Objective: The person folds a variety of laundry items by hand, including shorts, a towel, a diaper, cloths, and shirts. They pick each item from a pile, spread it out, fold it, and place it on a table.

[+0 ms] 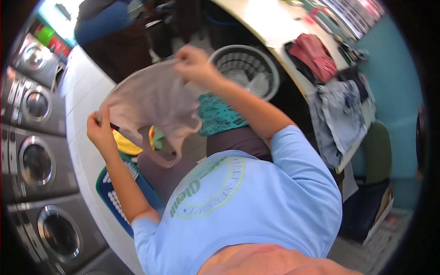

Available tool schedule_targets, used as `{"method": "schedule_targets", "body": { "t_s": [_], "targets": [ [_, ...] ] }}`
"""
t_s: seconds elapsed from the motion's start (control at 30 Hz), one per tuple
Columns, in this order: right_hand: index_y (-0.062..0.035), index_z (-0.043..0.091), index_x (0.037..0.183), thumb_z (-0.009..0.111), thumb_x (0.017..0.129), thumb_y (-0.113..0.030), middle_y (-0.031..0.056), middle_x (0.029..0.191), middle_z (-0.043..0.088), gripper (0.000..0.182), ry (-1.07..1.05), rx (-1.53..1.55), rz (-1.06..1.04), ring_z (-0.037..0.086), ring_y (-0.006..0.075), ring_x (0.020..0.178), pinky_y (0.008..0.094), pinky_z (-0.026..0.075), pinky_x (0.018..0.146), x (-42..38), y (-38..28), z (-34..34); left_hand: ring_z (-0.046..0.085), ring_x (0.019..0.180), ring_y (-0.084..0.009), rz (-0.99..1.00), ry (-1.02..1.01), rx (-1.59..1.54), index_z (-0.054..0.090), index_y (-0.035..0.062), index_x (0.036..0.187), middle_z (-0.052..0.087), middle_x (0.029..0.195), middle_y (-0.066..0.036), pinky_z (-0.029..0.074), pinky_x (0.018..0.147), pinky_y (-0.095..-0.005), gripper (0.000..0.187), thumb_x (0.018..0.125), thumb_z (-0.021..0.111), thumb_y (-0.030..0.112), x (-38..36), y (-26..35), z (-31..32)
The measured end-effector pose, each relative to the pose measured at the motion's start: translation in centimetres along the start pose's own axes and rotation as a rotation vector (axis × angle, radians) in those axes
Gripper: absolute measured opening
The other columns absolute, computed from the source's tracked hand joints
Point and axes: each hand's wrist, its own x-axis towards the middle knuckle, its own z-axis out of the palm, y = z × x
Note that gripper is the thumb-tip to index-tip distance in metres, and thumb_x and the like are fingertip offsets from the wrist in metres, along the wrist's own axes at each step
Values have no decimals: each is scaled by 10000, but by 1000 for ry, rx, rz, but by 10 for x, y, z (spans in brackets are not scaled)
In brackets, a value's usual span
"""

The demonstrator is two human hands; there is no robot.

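A pale pinkish-grey tank top (153, 94) is stretched out in the air between my two hands, with its straps and armholes hanging toward my body. My left hand (101, 130) grips one lower corner of it. At the other end of the same edge, my right hand (195, 66) has its fingers closed on the fabric. A teal cloth with dark marks (220, 114) lies beyond my lap, below my right forearm. Beneath the tank top, yellow fabric (126, 143) shows near a blue basket (121, 197) by my left arm.
A grey laundry basket (270, 68) holding whitish items stands ahead. On the table (293, 68) to the right are a reddish garment (314, 55) and light blue jeans (339, 119). Stacked front-loading machines (36, 158) line the left side. Another person (112, 41) stands at the far left.
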Motion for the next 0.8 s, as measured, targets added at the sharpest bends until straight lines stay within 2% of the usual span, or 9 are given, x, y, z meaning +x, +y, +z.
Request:
{"method": "schedule_targets", "body": {
  "t_s": [0.1,0.17,0.27,0.3,0.4,0.5,0.57,0.63,0.8],
  "targets": [
    [-27,492,838,659,798,-65,61,812,547,177,-145,176,-88,610,120,628,253,527,534,-30,-2,48,533,751,-102,191,-196,36,569,-31,939,584,842,-43,461,695,-215,266,823,714,160,-55,43,51],
    [-32,523,902,643,842,-126,51,885,570,164,-334,52,-176,614,133,823,287,513,712,-45,-15,61,553,784,-114,300,-271,17,563,-30,962,597,878,-64,470,714,-230,267,833,700,159,-67,52,65],
    [-46,533,1061,601,884,-189,54,1087,559,237,-281,-70,-500,508,179,1109,351,400,941,-57,-30,51,581,843,-135,290,-251,-24,563,-35,991,616,943,-94,477,736,-252,267,845,683,153,-52,43,65],
    [-65,438,1254,532,933,-289,57,1295,461,403,-156,-92,-583,338,211,1279,377,267,1057,-63,-21,52,587,861,-142,236,-239,-65,565,-38,997,620,958,-100,476,742,-257,266,849,678,151,-36,36,65],
    [-135,285,1400,468,951,-400,87,1485,239,553,48,436,91,216,230,1371,426,202,1094,-92,27,50,588,894,-150,243,-201,-161,569,-36,988,624,970,-98,461,787,-268,230,867,655,140,-13,31,73],
    [-277,99,1475,415,910,-570,96,1546,-56,710,200,832,752,-22,320,1418,586,104,1087,-114,32,31,579,887,-144,305,-146,-160,574,-20,960,615,951,-85,448,816,-279,191,879,644,137,-4,38,75],
    [-315,60,1479,441,831,-683,92,1542,-136,838,238,945,982,-96,375,1405,641,76,1069,-113,37,26,569,867,-125,332,-128,-203,567,-6,974,605,928,-66,440,802,-260,185,887,636,142,-12,57,81],
    [-315,55,1479,473,739,-779,94,1539,-147,968,197,948,944,-111,421,1390,662,80,1059,-112,31,24,579,905,-137,252,-198,-300,589,-37,1038,636,996,-89,441,829,-258,254,906,617,178,-22,69,84],
    [-240,108,1478,485,552,-881,113,1533,91,1188,-176,1055,633,138,350,1395,603,172,1081,-101,40,30,560,995,-138,170,-242,-612,536,-47,1136,597,1113,-101,430,891,-255,298,940,563,177,-54,85,98]
  ]
}}
